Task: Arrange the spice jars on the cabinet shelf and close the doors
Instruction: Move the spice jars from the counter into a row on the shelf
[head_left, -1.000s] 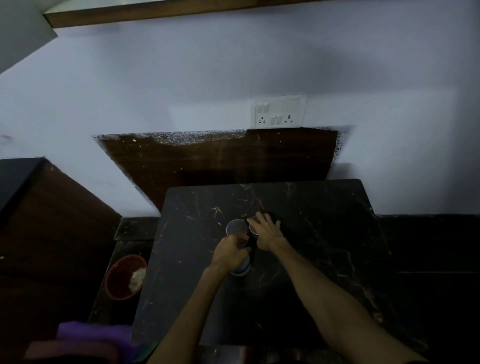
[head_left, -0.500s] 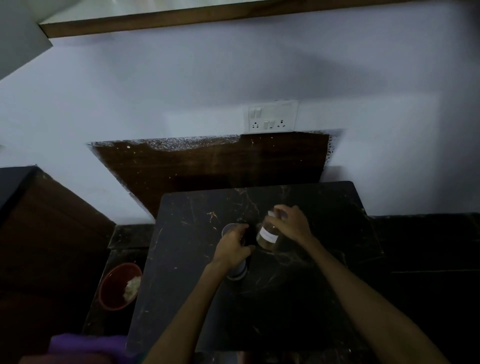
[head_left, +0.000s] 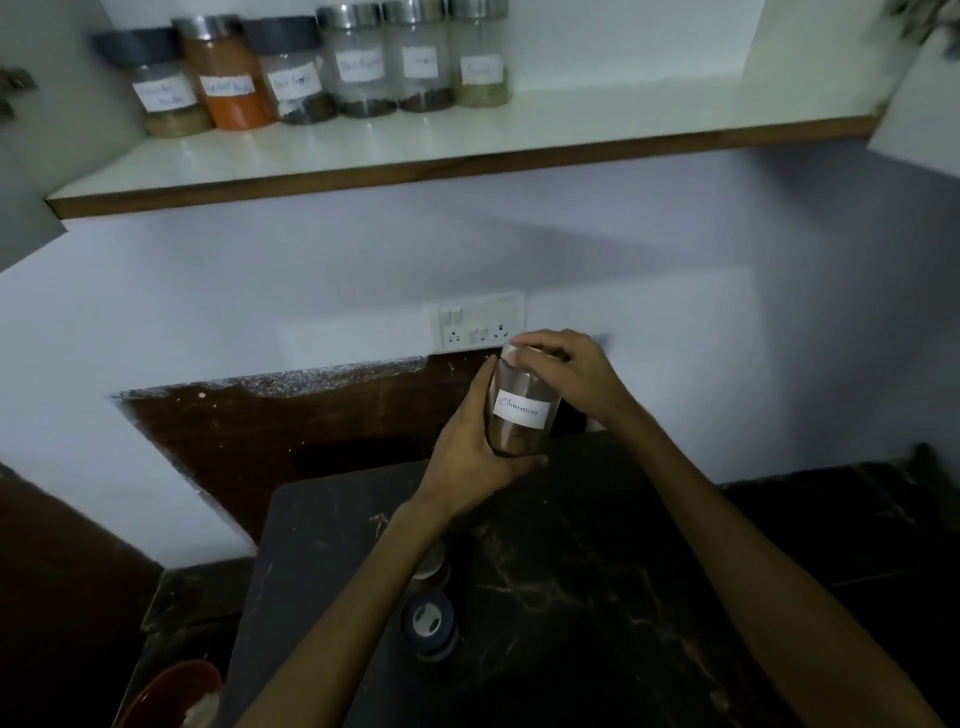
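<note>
Cinnamon jar (head_left: 522, 410) now off the tabletop (head_left: 597, 597), held in mid-air above its far edge, in front of the wall socket (head_left: 480, 326). Half a second ago: same jar low over the tabletop in right hand only, left hand on another jar. Now both hands on it: left hand (head_left: 470, 447) wrapped around base and lower side, right hand (head_left: 569, 371) cupped over the lid. Both closed on the jar, nothing else held.

Camera tilted up since then; cabinet shelf (head_left: 467, 135) now visible, six jars (head_left: 322, 62) lined along its back left, right half bare. Reads as lift-and-place under way, open slot right of the row likely target. Doors not closed yet; a door edge (head_left: 919, 109) shows at far right.

At least two jars left on the tabletop near the left forearm: dark-lidded jar (head_left: 428, 621) and another (head_left: 431, 564) partly hidden behind the arm.

Materials: clear cylindrical jar, smooth walls, brown powder filling lower part, white handwritten label. Shelf jars same form, metal or dark lids. Tabletop dark veined stone, glossy. Shelf white laminate, wood-edged. Red bowl (head_left: 171, 696) beyond the tabletop's near-left corner.
</note>
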